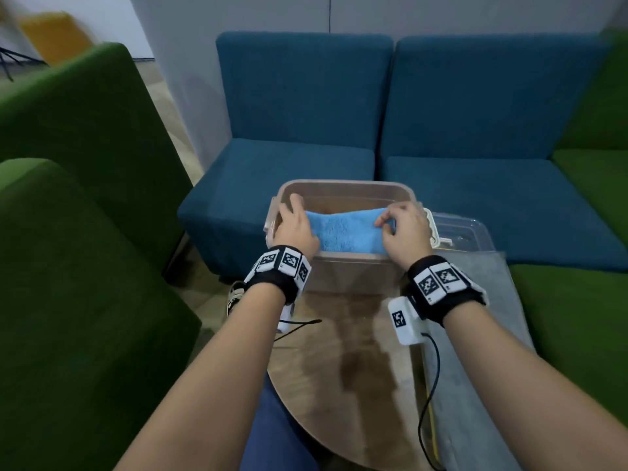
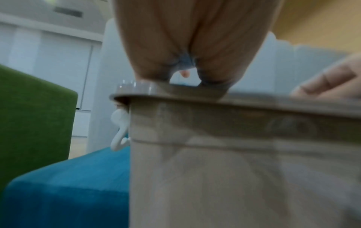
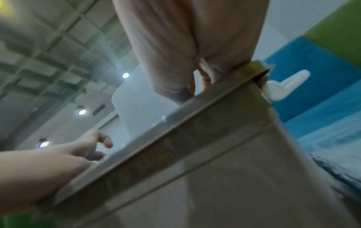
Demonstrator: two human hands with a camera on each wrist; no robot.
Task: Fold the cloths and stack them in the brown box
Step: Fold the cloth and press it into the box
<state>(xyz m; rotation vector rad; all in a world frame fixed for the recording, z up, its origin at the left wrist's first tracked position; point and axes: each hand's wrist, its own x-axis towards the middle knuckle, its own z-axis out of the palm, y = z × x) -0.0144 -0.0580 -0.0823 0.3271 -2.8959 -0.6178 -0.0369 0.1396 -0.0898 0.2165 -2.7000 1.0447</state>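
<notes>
Head view: the box [image 1: 343,266] floor is hidden beneath a folded blue cloth [image 1: 346,231] held inside the rim. Left hand [image 1: 295,229] covers one end, finger grip unclear; right hand [image 1: 402,232] pinches the other. Wrist views blurred.

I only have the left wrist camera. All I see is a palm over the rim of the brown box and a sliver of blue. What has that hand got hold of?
Observer: The left hand grips one end of a folded blue cloth, held across the opening of the brown box.
Operator: And the cloth's other end?
Observer: The right hand pinches it, near the box's right wall.
Operator: Any other cloth outside the box?
Observer: One grey cloth lies on the table, to the right of the box.
</notes>
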